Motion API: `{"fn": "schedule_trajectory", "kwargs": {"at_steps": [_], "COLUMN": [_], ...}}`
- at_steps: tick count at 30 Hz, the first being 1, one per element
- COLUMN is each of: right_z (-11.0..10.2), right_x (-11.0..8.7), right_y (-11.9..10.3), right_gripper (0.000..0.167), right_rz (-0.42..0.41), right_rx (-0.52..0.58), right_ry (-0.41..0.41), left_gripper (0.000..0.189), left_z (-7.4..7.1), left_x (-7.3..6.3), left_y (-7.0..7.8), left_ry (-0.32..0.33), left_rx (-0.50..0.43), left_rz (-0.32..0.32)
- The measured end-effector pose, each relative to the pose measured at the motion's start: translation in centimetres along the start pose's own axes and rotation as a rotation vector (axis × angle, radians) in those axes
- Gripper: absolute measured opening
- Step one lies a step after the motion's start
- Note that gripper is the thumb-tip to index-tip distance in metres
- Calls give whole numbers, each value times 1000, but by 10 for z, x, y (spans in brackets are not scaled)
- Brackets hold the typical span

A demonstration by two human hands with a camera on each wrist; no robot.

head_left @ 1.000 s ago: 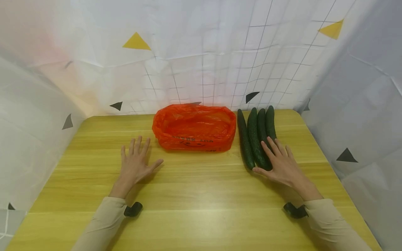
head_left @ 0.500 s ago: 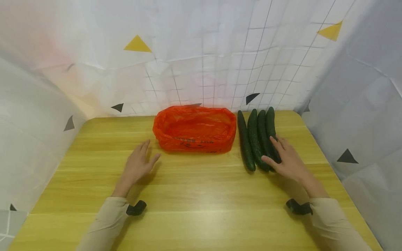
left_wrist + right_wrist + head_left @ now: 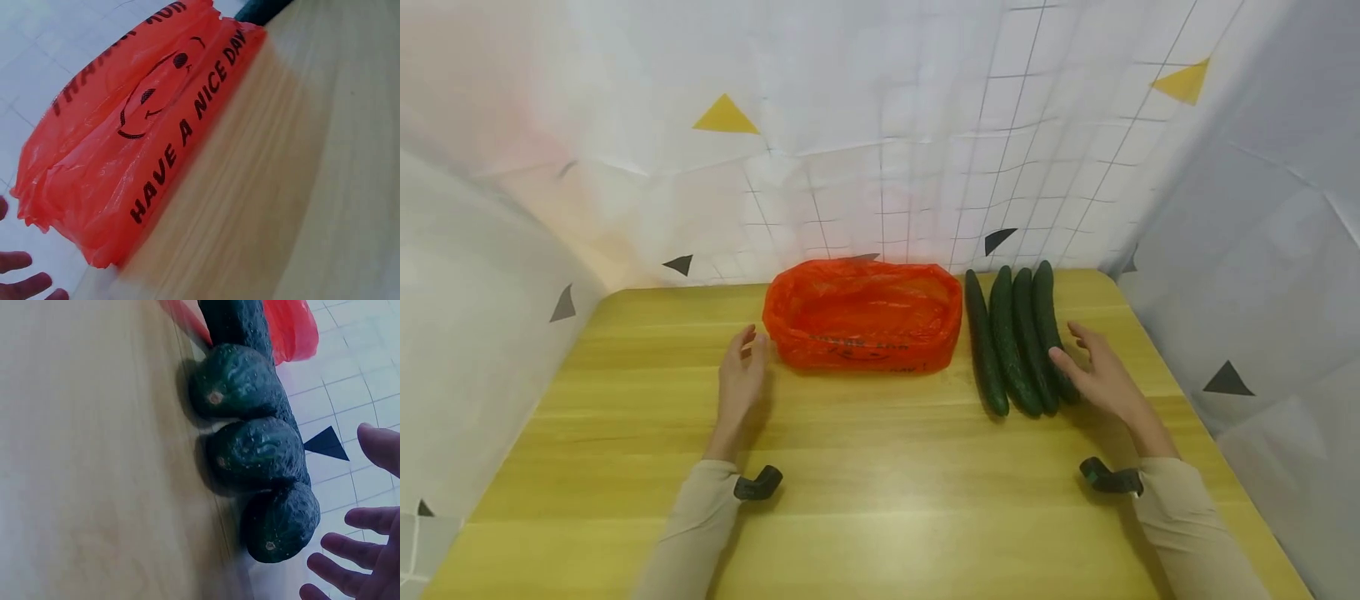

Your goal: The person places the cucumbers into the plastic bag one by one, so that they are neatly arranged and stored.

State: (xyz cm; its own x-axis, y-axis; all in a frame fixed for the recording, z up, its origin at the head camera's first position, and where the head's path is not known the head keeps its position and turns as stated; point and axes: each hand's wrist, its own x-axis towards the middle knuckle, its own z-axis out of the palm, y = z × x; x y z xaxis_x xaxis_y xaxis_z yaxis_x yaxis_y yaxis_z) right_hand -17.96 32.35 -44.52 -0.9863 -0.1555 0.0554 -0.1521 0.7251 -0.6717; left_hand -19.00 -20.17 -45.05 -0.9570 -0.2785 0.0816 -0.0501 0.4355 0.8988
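A red plastic bag stands on the table with its mouth spread open upward. In the left wrist view, the bag's side shows a printed smiley face and the words "HAVE A NICE DAY". My left hand is at the bag's left end, fingers relaxed and holding nothing. To the right of the bag, several dark green cucumbers lie side by side, pointing toward the back wall. Just right of the rightmost cucumber hovers my right hand, thumb apart from the fingers, nothing in it.
The wooden table backs onto a white sheet with grid lines and triangles. More pale sheeting closes in the right side, and likewise the left. Black wrist mounts sit on both sleeves.
My left hand has moved right, to the bag's left end, its fingers drawing together. The right hand has shifted right, from over the cucumbers to beside them. Bag and cucumbers stay put.
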Motion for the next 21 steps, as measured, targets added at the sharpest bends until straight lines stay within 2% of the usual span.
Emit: {"fn": "schedule_trajectory", "kwargs": {"at_steps": [3, 5, 9, 12, 17, 21], "right_z": [0, -1, 0, 0, 1, 5], "right_x": [4, 5, 9, 12, 21, 32], "right_y": [2, 3, 5, 8, 12, 14], "right_gripper": [72, 72, 72, 72, 72, 75], "right_rz": [17, 29, 44, 54, 85, 128], "right_rx": [20, 34, 48, 52, 72, 113], "right_ry": [-1, -5, -18, -24, -9, -15], "left_gripper": [56, 55, 56, 56, 58, 56], "left_z": [5, 9, 19, 27, 40, 49], "left_x": [2, 5, 12, 17, 25, 31], "left_y": [0, -2, -9, -14, -14, -10], "left_ry": [57, 83, 113, 130, 172, 256], "left_rx": [-71, -159, -310, -373, -470, -488], "left_rz": [-57, -84, -98, -75, -12, 20]}}
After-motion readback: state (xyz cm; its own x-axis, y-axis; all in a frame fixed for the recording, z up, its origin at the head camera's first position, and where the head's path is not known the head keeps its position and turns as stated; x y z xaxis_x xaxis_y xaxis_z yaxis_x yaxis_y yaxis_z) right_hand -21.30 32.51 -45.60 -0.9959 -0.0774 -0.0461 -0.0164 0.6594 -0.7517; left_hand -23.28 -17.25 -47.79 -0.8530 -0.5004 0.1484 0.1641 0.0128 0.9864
